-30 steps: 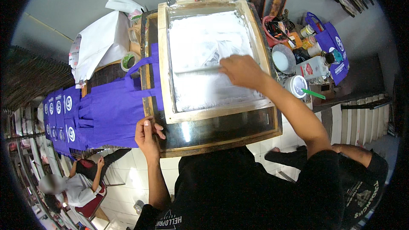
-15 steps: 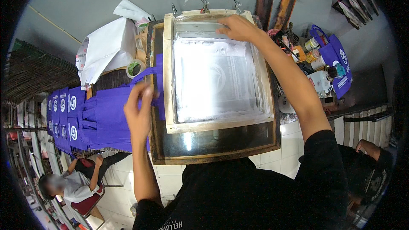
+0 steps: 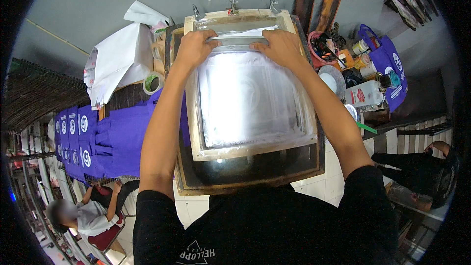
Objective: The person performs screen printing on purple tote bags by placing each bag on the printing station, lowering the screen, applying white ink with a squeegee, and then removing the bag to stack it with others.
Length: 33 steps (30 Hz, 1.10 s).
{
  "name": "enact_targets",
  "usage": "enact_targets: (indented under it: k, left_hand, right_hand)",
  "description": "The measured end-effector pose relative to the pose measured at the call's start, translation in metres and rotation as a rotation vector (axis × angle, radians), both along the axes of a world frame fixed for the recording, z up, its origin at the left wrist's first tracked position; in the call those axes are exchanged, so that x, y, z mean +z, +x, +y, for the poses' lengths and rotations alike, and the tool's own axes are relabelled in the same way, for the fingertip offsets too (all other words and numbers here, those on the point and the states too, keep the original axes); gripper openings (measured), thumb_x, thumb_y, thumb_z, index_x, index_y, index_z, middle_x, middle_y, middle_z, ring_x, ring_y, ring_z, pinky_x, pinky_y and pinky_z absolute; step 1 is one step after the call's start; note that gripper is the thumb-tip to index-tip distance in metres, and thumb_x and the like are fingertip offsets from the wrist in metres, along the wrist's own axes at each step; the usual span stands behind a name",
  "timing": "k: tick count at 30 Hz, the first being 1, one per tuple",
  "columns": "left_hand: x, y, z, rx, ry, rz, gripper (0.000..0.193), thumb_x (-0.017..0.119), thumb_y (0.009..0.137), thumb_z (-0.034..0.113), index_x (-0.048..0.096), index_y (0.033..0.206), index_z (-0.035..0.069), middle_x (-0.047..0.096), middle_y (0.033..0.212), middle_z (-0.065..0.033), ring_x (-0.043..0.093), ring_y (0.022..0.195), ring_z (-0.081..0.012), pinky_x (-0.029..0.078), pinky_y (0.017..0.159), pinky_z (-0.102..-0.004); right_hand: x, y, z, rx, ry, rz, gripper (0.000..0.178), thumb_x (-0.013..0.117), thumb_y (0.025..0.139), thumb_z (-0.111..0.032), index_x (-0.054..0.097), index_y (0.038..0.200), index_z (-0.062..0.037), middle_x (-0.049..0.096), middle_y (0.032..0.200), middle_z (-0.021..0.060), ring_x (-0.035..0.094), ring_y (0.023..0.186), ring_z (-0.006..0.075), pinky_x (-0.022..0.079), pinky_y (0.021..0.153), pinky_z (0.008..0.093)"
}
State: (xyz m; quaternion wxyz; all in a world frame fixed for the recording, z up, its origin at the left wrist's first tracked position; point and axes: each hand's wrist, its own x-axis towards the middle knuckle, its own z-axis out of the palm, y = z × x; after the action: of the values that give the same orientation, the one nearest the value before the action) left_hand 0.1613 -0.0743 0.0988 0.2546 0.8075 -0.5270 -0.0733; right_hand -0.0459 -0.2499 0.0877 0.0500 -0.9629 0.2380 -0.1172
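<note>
Our left grip (image 3: 198,46), at nine o'clock, and right grip (image 3: 278,46), at three, pinch opposite ends of one squeegee (image 3: 235,43), each equally near. Its long axis runs nine to three across the twelve-o'clock end of one framed screen (image 3: 255,151), whose whitish mesh (image 3: 260,108) lies toward six. We count three metal clamps (image 3: 233,7) at twelve, two boards (image 3: 305,9) at one.

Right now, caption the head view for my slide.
Left hand and right hand grip a scraper over a framed screen beside purple bags.
</note>
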Motion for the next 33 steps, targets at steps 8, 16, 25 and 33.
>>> enact_targets:
  k: [8,16,25,33]
  left_hand:
    - [-0.013,-0.045,0.046,0.017,-0.113,0.003,0.034,0.076,0.088,0.032,0.077,0.105,0.004,0.072,0.089,-0.0238,0.071,0.084,-0.0391,0.054,0.079,-0.0451]
    - [-0.005,-0.104,0.099,0.043,-0.067,0.069,0.029,0.076,0.089,0.026,0.077,0.104,0.001,0.073,0.095,-0.0213,0.070,0.087,-0.0369,0.054,0.080,-0.0419]
    - [-0.008,-0.174,0.173,-0.015,-0.173,0.035,0.014,0.078,0.083,0.010,0.075,0.094,0.002,0.072,0.086,-0.0156,0.066,0.080,-0.0356,0.052,0.077,-0.0437]
    - [-0.032,-0.178,0.209,0.040,-0.164,0.106,0.078,0.087,0.076,0.023,0.051,0.143,0.004,0.059,0.139,-0.0212,0.054,0.130,-0.0379,0.039,0.110,-0.0499]
  right_hand:
    - [-0.013,-0.041,0.033,0.061,-0.038,-0.096,0.052,0.069,0.086,-0.057,0.071,0.083,-0.0043,0.072,0.084,0.0156,0.070,0.083,0.0346,0.053,0.073,0.0480]
    - [-0.016,-0.092,0.082,0.107,-0.024,-0.112,0.048,0.070,0.087,-0.053,0.067,0.080,-0.0058,0.069,0.079,0.0134,0.068,0.079,0.0330,0.051,0.070,0.0462]
    - [-0.026,-0.157,0.152,0.140,-0.009,-0.136,0.045,0.074,0.086,-0.049,0.058,0.079,-0.0081,0.060,0.072,0.0078,0.062,0.072,0.0280,0.047,0.063,0.0415]
    - [-0.034,-0.168,0.163,0.135,-0.049,-0.206,0.032,0.077,0.078,-0.037,0.062,0.084,-0.0088,0.066,0.087,0.0065,0.065,0.082,0.0265,0.049,0.069,0.0407]
